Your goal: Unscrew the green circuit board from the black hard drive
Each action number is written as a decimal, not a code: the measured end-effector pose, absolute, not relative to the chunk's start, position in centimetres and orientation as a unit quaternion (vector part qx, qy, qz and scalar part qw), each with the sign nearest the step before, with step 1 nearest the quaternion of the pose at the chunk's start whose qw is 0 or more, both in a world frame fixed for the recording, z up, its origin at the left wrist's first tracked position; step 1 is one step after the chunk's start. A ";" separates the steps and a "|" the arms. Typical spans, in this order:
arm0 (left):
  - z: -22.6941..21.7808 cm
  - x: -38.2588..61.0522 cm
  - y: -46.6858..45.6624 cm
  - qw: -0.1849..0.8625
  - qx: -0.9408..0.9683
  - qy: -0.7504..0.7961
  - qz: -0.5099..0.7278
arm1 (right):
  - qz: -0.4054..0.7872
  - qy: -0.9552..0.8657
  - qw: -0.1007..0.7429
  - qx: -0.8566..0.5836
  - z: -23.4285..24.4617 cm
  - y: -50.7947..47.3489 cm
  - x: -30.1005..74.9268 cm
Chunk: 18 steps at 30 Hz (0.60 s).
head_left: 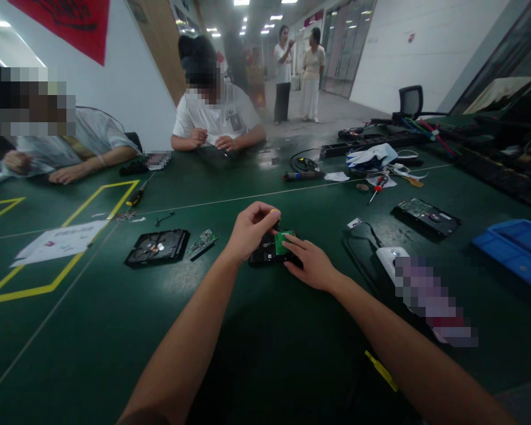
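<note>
A black hard drive (265, 252) with a green circuit board (284, 241) on top lies on the dark green table (256, 342) in front of me. My left hand (251, 229) is closed in a pinch around a small yellow-tipped tool, held upright over the drive. My right hand (310, 263) rests on the drive's right side, its fingers stretched flat across the green board and holding the drive steady.
Another opened hard drive (157, 247) and a loose circuit board (202, 241) lie to the left, by a paper sheet (59, 241). A third drive (427, 215), blue trays (515, 251) and a screwdriver (377, 188) sit to the right. Two people work across the table; two stand in the corridor.
</note>
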<state>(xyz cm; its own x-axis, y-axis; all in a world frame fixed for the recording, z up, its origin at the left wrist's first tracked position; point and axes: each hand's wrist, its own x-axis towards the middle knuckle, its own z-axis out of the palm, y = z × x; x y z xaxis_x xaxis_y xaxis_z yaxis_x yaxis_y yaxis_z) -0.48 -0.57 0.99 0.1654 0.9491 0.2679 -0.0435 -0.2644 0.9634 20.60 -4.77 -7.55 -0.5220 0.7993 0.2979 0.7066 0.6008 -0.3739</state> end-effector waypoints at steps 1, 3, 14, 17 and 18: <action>1.0 -0.5 -0.6 0.473 0.595 0.382 0.525 | 0.103 -0.866 0.223 -0.435 -7.5 -4.8 20.6; 1.0 -0.5 -0.6 0.482 0.593 0.378 0.523 | 0.103 -0.866 0.222 -0.436 -7.5 -4.8 20.6; 0.7 -0.5 -0.3 0.530 0.592 0.337 0.506 | 0.114 -0.863 0.229 -0.435 -7.6 -4.7 20.6; 0.6 -0.5 -0.2 0.517 0.587 0.344 0.520 | 0.114 -0.863 0.226 -0.438 -7.5 -4.7 20.6; 0.6 -0.5 -0.2 0.513 0.584 0.349 0.523 | 0.112 -0.863 0.225 -0.439 -7.5 -4.8 20.6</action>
<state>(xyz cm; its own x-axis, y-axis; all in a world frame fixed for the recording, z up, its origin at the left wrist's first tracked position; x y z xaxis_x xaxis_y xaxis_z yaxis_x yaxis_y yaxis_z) -0.46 -0.20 0.59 0.2092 0.9443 0.2539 -0.1292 -0.2307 0.9644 20.59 -4.75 -7.50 -0.5135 0.8079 0.2891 0.7070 0.5893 -0.3910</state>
